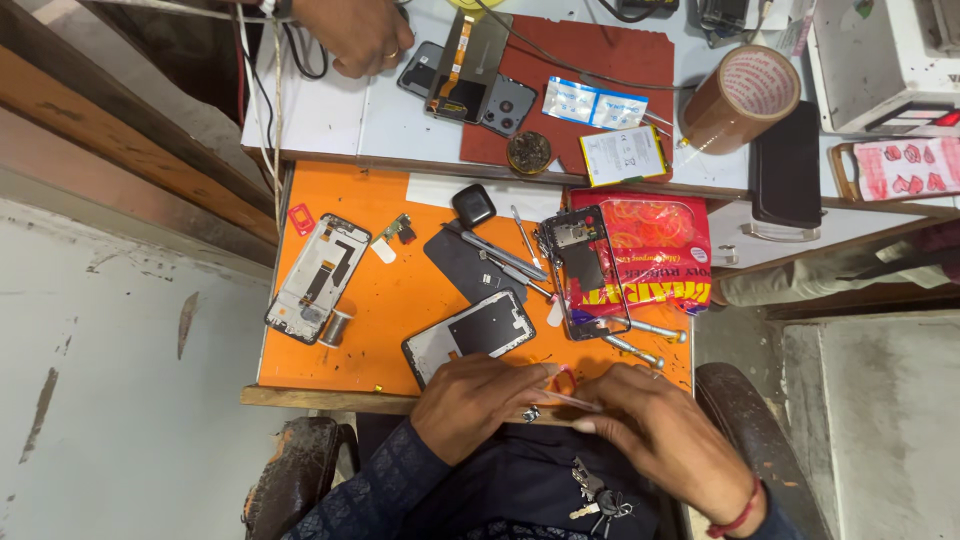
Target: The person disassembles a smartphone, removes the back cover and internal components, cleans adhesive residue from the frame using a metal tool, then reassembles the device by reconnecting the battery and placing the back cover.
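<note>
- An orange work mat (400, 300) is covering a small wooden bench, with a white counter (340, 115) behind it, keeping loose phone parts within easy reach.
- The left hand (475, 398) is resting curled at the mat's near edge, fingers bent inward, seemingly steadying a tiny part; what it is gripping I cannot tell.
- The right hand (660, 430) is pinching a thin tool (570, 400), its tip pointing towards the left fingers so both are meeting over the edge.
- A phone screen panel (470, 335) is lying face down just beyond the left hand.
- A phone frame (590, 270) is lying partly on a red packet (660, 245).
- Another person's hand (355, 35) is resting on the counter.
</note>
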